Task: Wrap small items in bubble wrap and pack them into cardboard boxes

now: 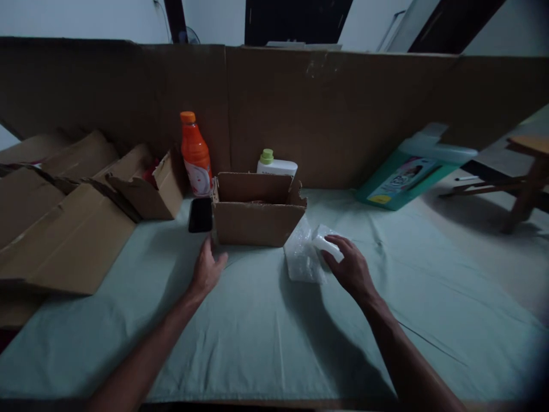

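My right hand (349, 266) has its fingers around a smooth white oblong object (328, 246), whose exact kind I cannot make out. Clear bubble wrap (302, 257) lies under and beside it on the cloth. My left hand (209, 269) is empty, thumb and fingers apart, just in front of a black phone (201, 216). Between and beyond the hands stands an open cardboard box (257, 224); its inside is mostly hidden by the front wall.
Behind the box are an orange bottle (196, 151) and a white bottle with a green cap (277, 166). More cardboard boxes (72, 229) crowd the left. A green jug (407, 171) leans at the right. A cardboard wall (343, 114) closes the back; a wooden stool (518, 183) stands beyond.
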Tool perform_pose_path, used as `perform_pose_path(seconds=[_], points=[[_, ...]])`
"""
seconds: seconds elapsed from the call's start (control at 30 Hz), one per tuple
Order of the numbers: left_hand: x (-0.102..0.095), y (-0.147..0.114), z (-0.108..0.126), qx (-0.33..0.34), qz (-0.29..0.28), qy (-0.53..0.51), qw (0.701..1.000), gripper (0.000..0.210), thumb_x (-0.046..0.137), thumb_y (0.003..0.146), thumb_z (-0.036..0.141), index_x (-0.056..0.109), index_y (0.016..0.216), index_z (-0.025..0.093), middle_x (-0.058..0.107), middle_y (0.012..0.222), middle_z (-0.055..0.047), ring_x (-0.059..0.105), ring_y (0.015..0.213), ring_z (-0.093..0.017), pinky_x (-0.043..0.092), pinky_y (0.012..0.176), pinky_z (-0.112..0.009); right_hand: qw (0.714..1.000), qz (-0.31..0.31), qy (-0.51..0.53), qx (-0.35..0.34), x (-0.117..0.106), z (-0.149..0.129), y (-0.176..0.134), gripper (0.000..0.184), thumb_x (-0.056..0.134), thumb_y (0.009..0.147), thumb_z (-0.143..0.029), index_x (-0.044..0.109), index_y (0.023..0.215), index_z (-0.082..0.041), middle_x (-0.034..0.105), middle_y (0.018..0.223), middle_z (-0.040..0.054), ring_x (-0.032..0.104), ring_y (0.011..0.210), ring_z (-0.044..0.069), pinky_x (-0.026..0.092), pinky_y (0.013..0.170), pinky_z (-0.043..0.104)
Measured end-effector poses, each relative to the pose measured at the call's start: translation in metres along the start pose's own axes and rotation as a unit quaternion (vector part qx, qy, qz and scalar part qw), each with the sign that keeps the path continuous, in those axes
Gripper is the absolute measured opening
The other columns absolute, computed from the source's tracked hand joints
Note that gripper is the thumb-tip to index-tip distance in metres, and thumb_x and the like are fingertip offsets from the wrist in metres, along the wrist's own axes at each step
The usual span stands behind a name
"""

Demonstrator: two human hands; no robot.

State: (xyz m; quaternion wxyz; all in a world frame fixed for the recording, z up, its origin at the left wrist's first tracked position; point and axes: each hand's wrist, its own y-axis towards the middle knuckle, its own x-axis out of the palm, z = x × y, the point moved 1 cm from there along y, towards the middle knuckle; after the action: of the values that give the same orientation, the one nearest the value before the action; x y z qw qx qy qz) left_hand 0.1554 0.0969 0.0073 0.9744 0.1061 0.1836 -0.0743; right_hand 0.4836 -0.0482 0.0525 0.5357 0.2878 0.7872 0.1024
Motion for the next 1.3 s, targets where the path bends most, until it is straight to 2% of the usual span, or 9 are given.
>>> perform_pose_path(seconds=[0.2,0.4,0.53,0.63,0.7,0.87,1.0,1.13,1.3], points=[[-0.017,-0.081,0.008,0.026,-0.081,0.012,0.996,0.049,0.06,0.081,0.03,0.061,0.129,0.017,0.059,0.139,-0.015,0.055,0.131,-0.03,0.043,0.112,-0.049,0.993,-0.021,-0.116,0.02,-0.001,0.018,-0.001,0.029,0.058,0.081,-0.031,0.072,0.105,-0.021,0.071,0.121,0.0147,0.058,0.116,0.037,0.043,0.093,0.054],[-0.026,-0.106,0.026,-0.064,-0.159,-0.104,0.98,0.041,0.061,0.085,0.036,0.067,0.12,0.018,0.064,0.133,-0.015,0.061,0.124,-0.029,0.046,0.109,-0.047,0.99,0.06,0.073,0.109,-0.043,-0.016,-0.011,0.027,0.058,0.087,-0.043,0.071,0.098,-0.022,0.074,0.105,0.0112,0.065,0.1,0.031,0.048,0.089,0.046],[-0.023,-0.109,0.034,-0.173,-0.195,-0.269,0.927,0.078,0.073,0.077,0.046,0.046,0.144,0.016,0.054,0.146,-0.019,0.05,0.137,-0.032,0.041,0.112,-0.047,0.913,-0.03,0.359,0.191,-0.061,-0.071,-0.045,0.031,0.07,0.082,-0.052,0.071,0.096,-0.026,0.073,0.092,0.0065,0.064,0.08,0.023,0.05,0.069,0.035],[-0.021,-0.113,0.042,-0.203,-0.187,-0.374,0.885,0.099,0.082,0.069,0.048,0.036,0.151,0.019,0.051,0.149,-0.018,0.046,0.14,-0.033,0.038,0.113,-0.045,0.833,-0.141,0.484,0.227,-0.04,-0.105,-0.058,0.036,0.072,0.077,-0.057,0.069,0.092,-0.024,0.072,0.087,0.0058,0.064,0.073,0.022,0.05,0.064,0.033],[-0.023,-0.118,0.045,-0.227,-0.194,-0.424,0.855,0.094,0.086,0.064,0.046,0.047,0.145,0.02,0.06,0.139,-0.015,0.055,0.13,-0.031,0.041,0.11,-0.043,0.814,-0.192,0.5,0.226,-0.018,-0.116,-0.061,0.04,0.072,0.077,-0.058,0.07,0.096,-0.023,0.073,0.093,0.0067,0.067,0.082,0.023,0.053,0.071,0.035],[-0.037,-0.127,0.036,-0.298,-0.129,-0.417,0.849,0.05,0.092,0.057,0.039,0.075,0.097,0.013,0.076,0.088,-0.006,0.067,0.076,-0.018,0.051,0.078,-0.031,0.9,-0.147,0.366,0.182,0.008,-0.113,-0.071,0.038,0.067,0.086,-0.051,0.069,0.114,-0.025,0.07,0.119,0.0082,0.064,0.107,0.026,0.05,0.095,0.044],[-0.047,-0.129,0.032,-0.301,-0.054,-0.411,0.859,0.042,0.092,0.057,0.038,0.076,0.087,0.014,0.074,0.079,-0.002,0.065,0.074,-0.015,0.049,0.076,-0.026,0.939,-0.16,0.299,0.052,-0.006,-0.126,-0.093,0.036,0.064,0.092,-0.044,0.063,0.124,-0.028,0.067,0.128,0.0088,0.062,0.116,0.027,0.051,0.094,0.045],[-0.053,-0.131,0.042,-0.31,-0.063,-0.421,0.85,0.038,0.09,0.058,0.038,0.075,0.083,0.014,0.072,0.076,-0.002,0.065,0.071,-0.016,0.05,0.072,-0.027,0.96,-0.164,0.19,-0.123,0.007,-0.151,-0.109,0.047,0.068,0.089,-0.039,0.056,0.133,-0.026,0.053,0.146,0.0127,0.052,0.132,0.031,0.047,0.101,0.05],[-0.071,-0.144,0.041,-0.332,-0.057,-0.408,0.849,0.037,0.091,0.06,0.037,0.075,0.084,0.015,0.074,0.08,-0.002,0.065,0.074,-0.016,0.052,0.072,-0.026,0.973,-0.169,0.034,-0.151,0.049,-0.144,-0.099,0.03,0.068,0.084,-0.027,0.068,0.113,-0.018,0.065,0.131,0.0175,0.06,0.117,0.037,0.05,0.089,0.053]])
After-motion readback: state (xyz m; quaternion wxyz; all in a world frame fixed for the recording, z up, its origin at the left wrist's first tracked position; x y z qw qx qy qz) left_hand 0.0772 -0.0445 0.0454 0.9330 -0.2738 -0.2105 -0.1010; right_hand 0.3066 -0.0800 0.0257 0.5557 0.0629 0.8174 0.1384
